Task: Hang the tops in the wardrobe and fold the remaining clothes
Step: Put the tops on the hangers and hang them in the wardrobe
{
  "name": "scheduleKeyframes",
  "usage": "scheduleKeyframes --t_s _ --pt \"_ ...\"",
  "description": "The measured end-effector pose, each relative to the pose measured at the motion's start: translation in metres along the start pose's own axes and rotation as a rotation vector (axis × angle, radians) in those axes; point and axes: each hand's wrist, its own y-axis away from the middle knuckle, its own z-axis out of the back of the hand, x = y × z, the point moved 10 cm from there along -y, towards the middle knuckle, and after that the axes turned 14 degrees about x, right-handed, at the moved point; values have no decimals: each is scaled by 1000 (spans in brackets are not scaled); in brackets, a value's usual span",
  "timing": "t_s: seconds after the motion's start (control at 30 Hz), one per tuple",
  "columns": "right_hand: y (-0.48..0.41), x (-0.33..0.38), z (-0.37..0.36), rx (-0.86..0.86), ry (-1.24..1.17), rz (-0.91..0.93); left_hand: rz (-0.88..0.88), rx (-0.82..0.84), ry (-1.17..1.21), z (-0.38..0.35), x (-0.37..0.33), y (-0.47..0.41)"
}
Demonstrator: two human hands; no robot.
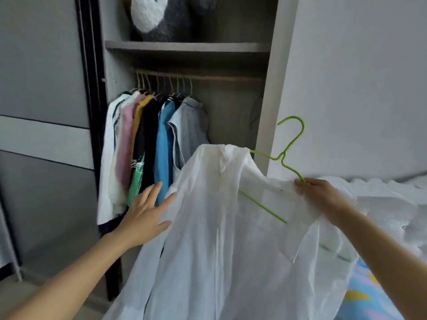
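White sheer top [208, 215]: centre foreground, held up in front of the open wardrobe [268, 112], partly draped on a green hanger [291, 144]. The hanger's L shoulder wire runs into the collar; its R shoulder wire slopes down to the R hand [321, 192], and the bottom bar shows bare across the fabric. The hook points up and is tilted, well apart from the rail [219, 77], seen vs. the wardrobe's R side panel. R hand: fingers curled, pinching the hanger wire together w/ a fold of the top. L hand [143, 215]: released, fingers straight and spread, thumb at the top's L edge, fingertips in front of the hung clothes [161, 139]; actual contact w/ those clothes is unclear owing to motion blur. Hung clothes (white, pink, yellow, black, blue, grey) crowd the L half of the rail. Above the rail, a shelf [184, 46] carries a grey-and-white plush toy [161, 17]. L of the opening: grey sliding door [41, 112]. Far R: a heap of white fabric [392, 204] on a colourful patterned sheet [365, 292].
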Motion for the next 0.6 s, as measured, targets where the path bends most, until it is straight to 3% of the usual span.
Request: scheduleKeyframes --t_s 0.1,0.27,0.47,0.6 --pt "-19 6 -31 -83 -115 -36 42 -10 92 -7 46 -9" --pt "-48 24 -78 -65 -486 -94 77 -87 160 2 92 -20" --pt "-101 58 -115 -21 -588 -94 107 -265 300 18 128 -25" --pt "-159 81 -133 -13 -588 -66 177 -297 298 34 157 -41"
